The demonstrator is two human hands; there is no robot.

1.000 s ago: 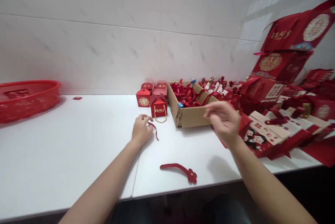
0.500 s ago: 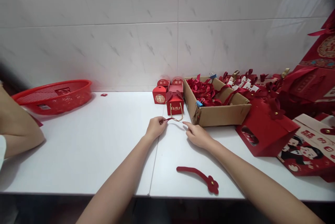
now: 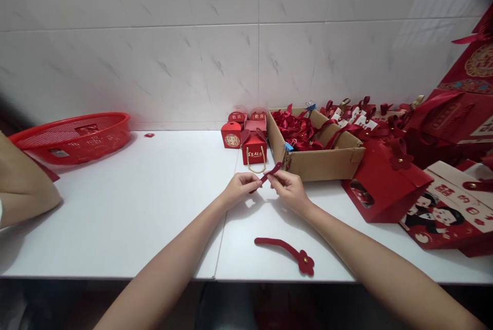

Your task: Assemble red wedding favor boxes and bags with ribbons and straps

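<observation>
Both hands meet over the middle of the white table, in front of the small red gift boxes. A narrow dark-red strap [image 3: 274,169] slants between them. My left hand [image 3: 242,187] pinches its lower end between thumb and fingers. Higher up, my right hand [image 3: 287,187] is closed on the same strap, whose rounded tip sticks out above the fingers. Nearer the table's front edge lies a red strap with a flower end [image 3: 287,249] and a gold stud. Just behind the hands stands a small red gift box [image 3: 254,151] with a gold rope handle hanging at its front.
A cardboard box [image 3: 327,165] of red ribbons stands behind my right hand. Red gift boxes [image 3: 387,183] and a printed box [image 3: 442,212] crowd the right side. At far left are a red plastic basket [image 3: 80,147] and another person's arm [image 3: 26,181].
My right hand, with its index finger stretched out before, has closed on the strap. Both hands have come together, and the strap now points up and to the right. The view has shifted slightly.
</observation>
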